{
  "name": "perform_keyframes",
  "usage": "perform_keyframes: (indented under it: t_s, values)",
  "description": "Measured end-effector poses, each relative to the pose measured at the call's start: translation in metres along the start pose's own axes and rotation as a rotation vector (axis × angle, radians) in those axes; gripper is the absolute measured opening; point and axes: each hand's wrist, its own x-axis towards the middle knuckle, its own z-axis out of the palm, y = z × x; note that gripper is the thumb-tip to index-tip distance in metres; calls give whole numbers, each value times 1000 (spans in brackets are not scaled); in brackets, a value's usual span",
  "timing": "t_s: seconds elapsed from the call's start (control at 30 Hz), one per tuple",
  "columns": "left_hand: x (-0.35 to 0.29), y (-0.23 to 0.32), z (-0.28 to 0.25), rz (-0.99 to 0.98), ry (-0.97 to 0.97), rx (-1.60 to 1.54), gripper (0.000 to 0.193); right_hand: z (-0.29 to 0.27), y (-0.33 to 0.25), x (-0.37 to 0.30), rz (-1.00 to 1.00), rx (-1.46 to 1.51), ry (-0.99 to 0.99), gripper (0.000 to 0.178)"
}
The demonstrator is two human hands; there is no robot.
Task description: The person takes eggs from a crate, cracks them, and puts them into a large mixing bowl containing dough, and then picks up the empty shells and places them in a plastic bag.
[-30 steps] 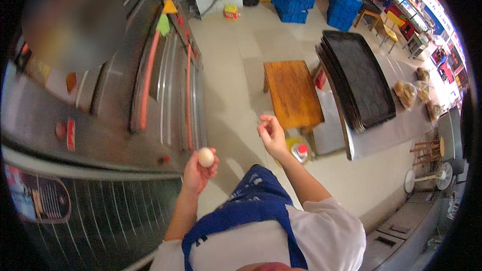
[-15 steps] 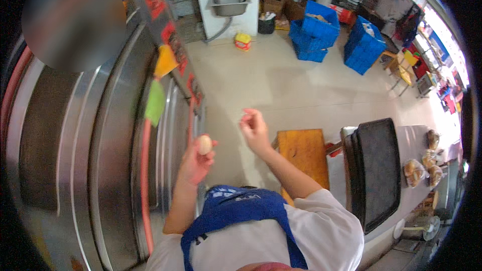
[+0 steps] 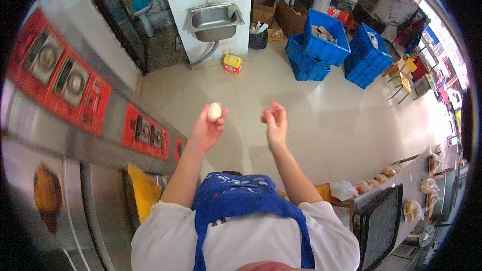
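My left hand [image 3: 207,133] is closed around a pale egg [image 3: 214,112], which shows between the thumb and fingers. To its right, a clear gap apart, my right hand [image 3: 274,123] is raised with its fingers curled in. Whatever those curled fingers may hold is hidden or too small to see. Both hands are in the air over the tiled floor, in front of my blue apron [image 3: 241,198].
Steel equipment with red control panels [image 3: 145,131] runs along my left. Ahead are a wall sink [image 3: 216,22], a yellow jug [image 3: 232,64] and blue crates [image 3: 326,37]. Dark trays [image 3: 379,226] and bagged bread [image 3: 412,211] are at a table on my right.
My view has swung left along the equipment, and the sink and crates sit lower in it. Both hands are farther forward, the egg still in my left.
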Motion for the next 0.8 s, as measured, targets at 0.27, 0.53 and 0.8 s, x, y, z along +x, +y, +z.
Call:
perform_keyframes:
  t_s: [0.27,0.53,0.8]
  values:
    - [271,138,45,-117,-190,30,41,-10,55,260,-13,-29,296,33]
    - [489,269,7,-67,-10,-349,28,181,141,589,-137,35,58,25]
    - [715,385,-42,75,99,-260,23,376,223,804,-491,-436,58,58]
